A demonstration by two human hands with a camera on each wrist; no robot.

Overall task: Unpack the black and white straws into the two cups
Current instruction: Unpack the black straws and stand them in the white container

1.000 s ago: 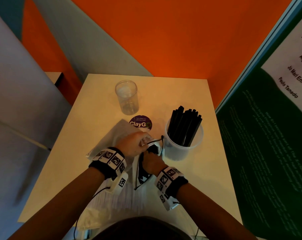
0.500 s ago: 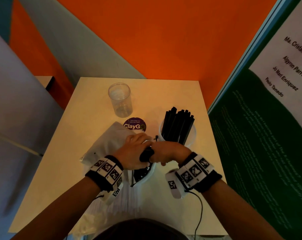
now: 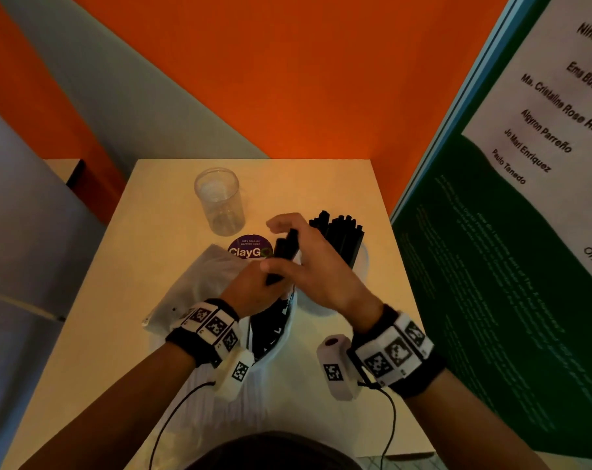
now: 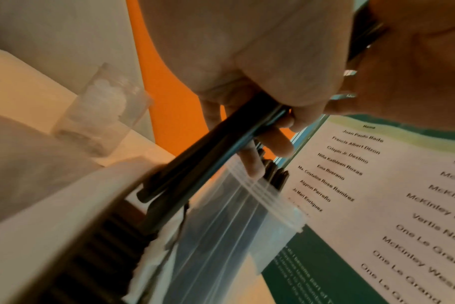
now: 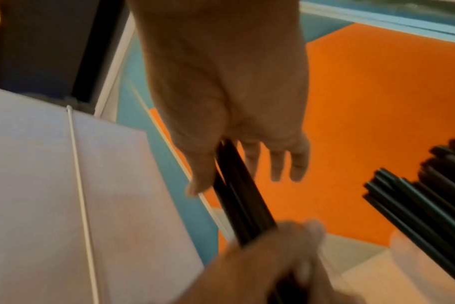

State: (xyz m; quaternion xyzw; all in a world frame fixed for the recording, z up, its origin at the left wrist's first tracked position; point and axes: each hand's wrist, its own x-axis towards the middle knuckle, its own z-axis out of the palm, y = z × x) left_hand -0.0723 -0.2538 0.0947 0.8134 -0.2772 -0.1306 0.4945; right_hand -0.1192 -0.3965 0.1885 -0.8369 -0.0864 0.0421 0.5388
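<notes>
A bundle of black straws sticks up out of a clear zip bag that lies on the white table and holds more black straws. My right hand pinches the bundle's upper part between thumb and fingers. My left hand curls round the bundle's lower end at the bag's mouth. Just right of the hands stands a clear cup with many black straws in it. An empty clear cup stands at the back left. No white straws are plainly in view.
A crumpled whitish plastic bag lies left of my hands, next to a purple ClayGo sticker. An orange wall rises behind the table. A green and white poster board stands close along the right edge.
My right hand has risen from the bag's mouth, drawing a bundle of black straws up and out. My left hand has stayed at the bag.
</notes>
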